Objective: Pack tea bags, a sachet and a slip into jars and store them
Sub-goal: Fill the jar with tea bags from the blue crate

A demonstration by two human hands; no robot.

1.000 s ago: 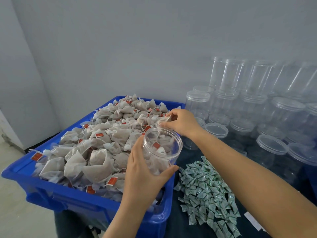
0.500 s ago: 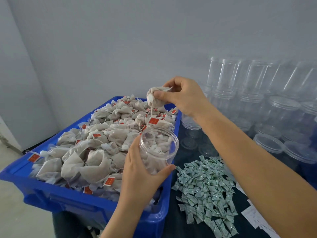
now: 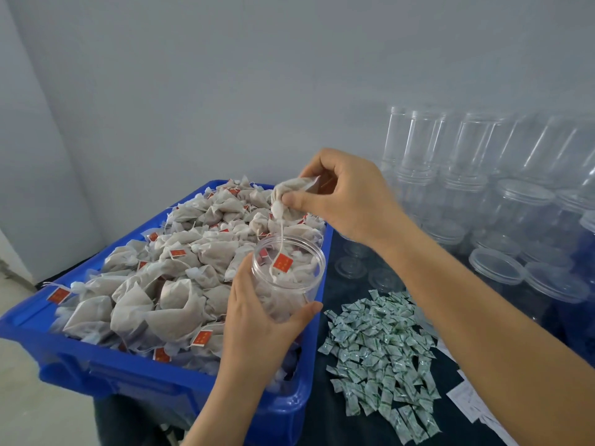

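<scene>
Item: open jar (image 3: 288, 275), clear plastic, part-filled with tea bags, gripped round its side by my left hand (image 3: 257, 329) above the near right corner of the blue crate (image 3: 106, 371). Item: one tea bag (image 3: 291, 196), pinched by my right hand (image 3: 347, 194) just above the jar mouth; its string hangs down, the red tag (image 3: 282, 263) dangling at the rim. Stock: loose tea bags (image 3: 167, 284) heaped in the crate; sachets (image 3: 380, 349) piled on the dark surface (image 3: 322, 413) to the right; paper slips (image 3: 470, 400) beside them; empty jars (image 3: 467, 175) stacked behind. Risk, as I judge it: the tag or string may catch the rim, so the bag drapes outside or snags neighbours; tilting the jar could spill what it holds.
</scene>
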